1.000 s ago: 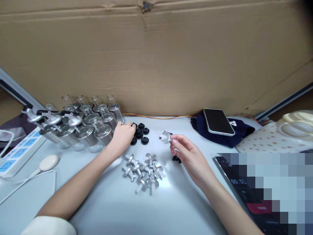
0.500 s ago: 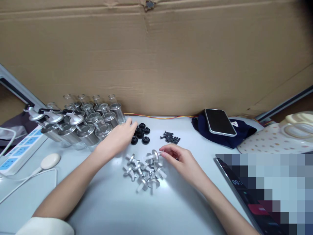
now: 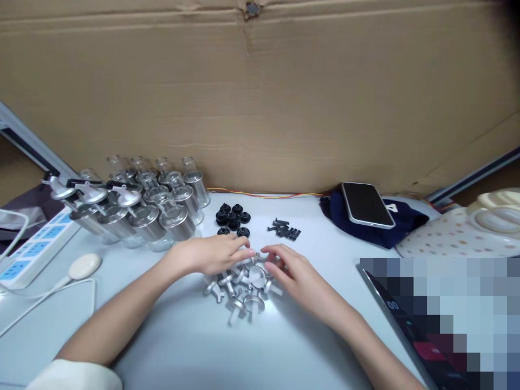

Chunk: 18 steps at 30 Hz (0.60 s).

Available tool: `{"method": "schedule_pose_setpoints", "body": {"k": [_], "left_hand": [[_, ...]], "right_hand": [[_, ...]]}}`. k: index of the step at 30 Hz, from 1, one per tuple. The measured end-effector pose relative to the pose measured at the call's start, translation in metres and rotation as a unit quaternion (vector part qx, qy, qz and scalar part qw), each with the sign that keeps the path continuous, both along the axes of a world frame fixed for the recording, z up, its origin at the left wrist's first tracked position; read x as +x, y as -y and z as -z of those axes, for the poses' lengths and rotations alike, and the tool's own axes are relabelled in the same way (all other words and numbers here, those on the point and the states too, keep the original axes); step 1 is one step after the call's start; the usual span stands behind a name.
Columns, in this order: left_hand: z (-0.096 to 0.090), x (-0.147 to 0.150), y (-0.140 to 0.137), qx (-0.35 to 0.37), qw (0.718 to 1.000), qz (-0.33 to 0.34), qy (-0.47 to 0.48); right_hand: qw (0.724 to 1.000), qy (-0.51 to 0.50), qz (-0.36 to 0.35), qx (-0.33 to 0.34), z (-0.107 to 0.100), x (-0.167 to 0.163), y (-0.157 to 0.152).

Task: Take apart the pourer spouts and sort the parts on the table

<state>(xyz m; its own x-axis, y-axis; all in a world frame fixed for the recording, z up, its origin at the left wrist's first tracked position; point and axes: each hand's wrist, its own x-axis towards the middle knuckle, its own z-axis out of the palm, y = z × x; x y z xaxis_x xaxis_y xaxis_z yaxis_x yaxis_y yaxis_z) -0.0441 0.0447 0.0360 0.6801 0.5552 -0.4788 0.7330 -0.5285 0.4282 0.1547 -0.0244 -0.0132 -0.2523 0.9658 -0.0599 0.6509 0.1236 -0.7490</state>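
Several silver pourer tops, each a disc with a pale stem, lie piled at the middle of the table. My right hand is at the right side of the pile, its thumb and forefinger closed at the edge of a silver pourer top. From the left my left hand reaches over the pile, fingers curled and tips close to the right fingertips. Whatever lies under its fingers is hidden. Black round stoppers sit just behind my left hand. Small black levers lie behind my right hand.
Glass bottles with metal sleeves crowd the back left, a few carrying silver tops with black levers. A power strip and white round charger lie left. A phone rests on a navy cap. A screen device stands right.
My left hand has moved from beside the black stoppers toward me and right, over the silver pile. The pourer top at my right fingers has tipped so its disc faces up.
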Motion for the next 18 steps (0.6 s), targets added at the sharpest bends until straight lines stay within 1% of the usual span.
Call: {"method": "schedule_pose_setpoints", "body": {"k": [1, 3, 6, 8, 10, 13, 15, 18], "left_hand": [[0.000, 0.001, 0.000, 0.000, 1.000, 0.011, -0.005], [0.000, 0.002, 0.000, 0.006, 0.999, 0.027, -0.022], [-0.001, 0.004, 0.000, 0.023, 0.998, 0.052, -0.038], [-0.002, 0.005, 0.000, 0.027, 0.996, 0.072, -0.036], [-0.002, 0.005, 0.002, 0.023, 0.995, 0.090, -0.030], [-0.004, 0.005, 0.004, 0.020, 0.995, 0.095, -0.024], [-0.008, 0.002, 0.005, 0.027, 0.997, 0.069, -0.026], [-0.017, -0.005, 0.008, 0.036, 0.999, 0.013, -0.033]], "right_hand": [[1.000, 0.009, 0.010, -0.013, 0.001, 0.001, -0.001], [0.997, 0.006, 0.022, -0.076, 0.003, 0.003, -0.002], [0.976, -0.061, 0.017, -0.209, 0.003, 0.002, -0.003], [0.961, -0.104, 0.011, -0.256, 0.002, 0.000, -0.002], [0.956, -0.127, 0.005, -0.265, 0.002, -0.002, 0.000], [0.961, -0.143, -0.009, -0.237, 0.004, -0.002, 0.002], [0.970, -0.133, -0.013, -0.204, 0.003, 0.000, 0.003], [0.984, -0.089, -0.011, -0.154, -0.004, 0.004, 0.003]]}}
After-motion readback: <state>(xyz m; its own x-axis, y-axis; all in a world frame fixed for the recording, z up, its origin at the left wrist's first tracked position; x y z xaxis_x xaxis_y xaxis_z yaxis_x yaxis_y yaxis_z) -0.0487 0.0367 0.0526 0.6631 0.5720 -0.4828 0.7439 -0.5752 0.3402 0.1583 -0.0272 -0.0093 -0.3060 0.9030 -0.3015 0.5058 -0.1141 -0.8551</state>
